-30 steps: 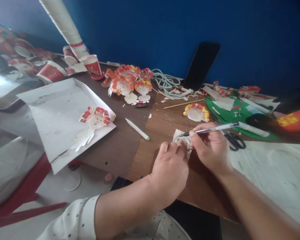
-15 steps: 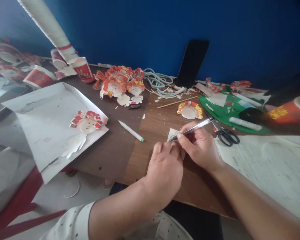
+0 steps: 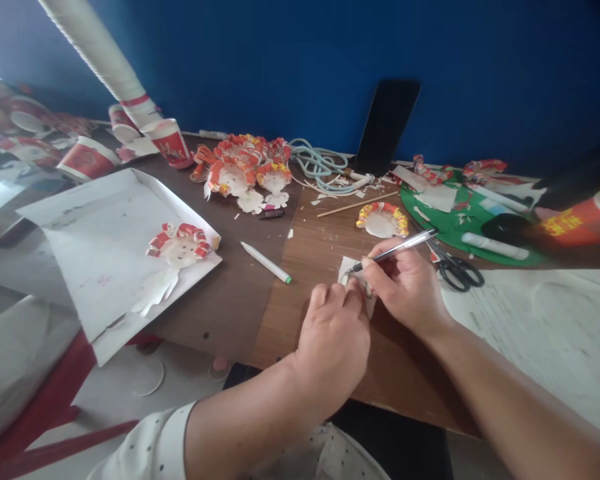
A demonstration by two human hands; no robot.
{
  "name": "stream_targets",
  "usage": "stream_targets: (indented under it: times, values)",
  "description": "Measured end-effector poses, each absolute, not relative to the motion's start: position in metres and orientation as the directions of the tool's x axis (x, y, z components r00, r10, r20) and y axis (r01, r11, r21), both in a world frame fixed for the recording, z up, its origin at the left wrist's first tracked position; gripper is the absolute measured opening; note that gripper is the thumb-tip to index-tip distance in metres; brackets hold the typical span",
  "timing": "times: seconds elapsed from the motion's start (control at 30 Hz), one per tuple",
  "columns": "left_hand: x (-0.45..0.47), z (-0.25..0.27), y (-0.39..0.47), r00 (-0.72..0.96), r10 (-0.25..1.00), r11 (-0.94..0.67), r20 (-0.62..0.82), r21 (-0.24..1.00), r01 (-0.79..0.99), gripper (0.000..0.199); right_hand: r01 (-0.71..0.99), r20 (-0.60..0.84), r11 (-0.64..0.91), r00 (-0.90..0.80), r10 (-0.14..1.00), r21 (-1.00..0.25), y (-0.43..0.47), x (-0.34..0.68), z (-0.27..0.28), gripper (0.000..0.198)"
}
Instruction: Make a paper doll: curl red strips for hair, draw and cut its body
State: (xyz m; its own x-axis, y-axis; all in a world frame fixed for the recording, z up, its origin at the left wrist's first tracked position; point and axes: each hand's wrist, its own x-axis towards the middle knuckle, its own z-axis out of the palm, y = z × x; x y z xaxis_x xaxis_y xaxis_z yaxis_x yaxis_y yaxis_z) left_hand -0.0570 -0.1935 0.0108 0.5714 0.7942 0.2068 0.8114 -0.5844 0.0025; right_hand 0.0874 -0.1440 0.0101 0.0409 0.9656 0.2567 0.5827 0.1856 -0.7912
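Observation:
In my right hand (image 3: 407, 283) is a ballpoint pen (image 3: 397, 249) with a clear barrel, pinched between thumb and fingers. Its tip meets a small piece of white paper (image 3: 349, 264) on the brown table. My left hand (image 3: 334, 337) has its fingers curled and pressed onto that paper, pinning it down and hiding much of it. Just beyond the hands sits a round white paper piece fringed with yellow and red curls (image 3: 381, 221). Left of them lies a white marker with a green end (image 3: 266, 263). Black-handled scissors (image 3: 461, 272) rest right of my right hand.
A white open box (image 3: 115, 260) holding a red-fringed paper face stands left. Behind are a heap of curled paper faces (image 3: 243, 170), a pale blue cable (image 3: 317, 163) and a leaning phone (image 3: 387, 127). At right are a green sheet (image 3: 460, 233), paper cup (image 3: 575, 223) and written sheet (image 3: 545, 333).
The pen tip has shifted slightly up the paper, and more of the paper shows between my hands. My left hand keeps pressing it. The whole view has moved slightly.

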Motion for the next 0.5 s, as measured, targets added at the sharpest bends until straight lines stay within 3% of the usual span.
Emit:
stream_targets:
  times: [0.5]
  values:
    - [-0.0578, 0.0121, -0.1954, 0.580, 0.788, -0.588, 0.206, -0.027, 0.808, 0.039, 0.621, 0.270, 0.152, 0.101, 0.957, -0.769, -0.1394, 0.0937, 0.0123, 0.014]
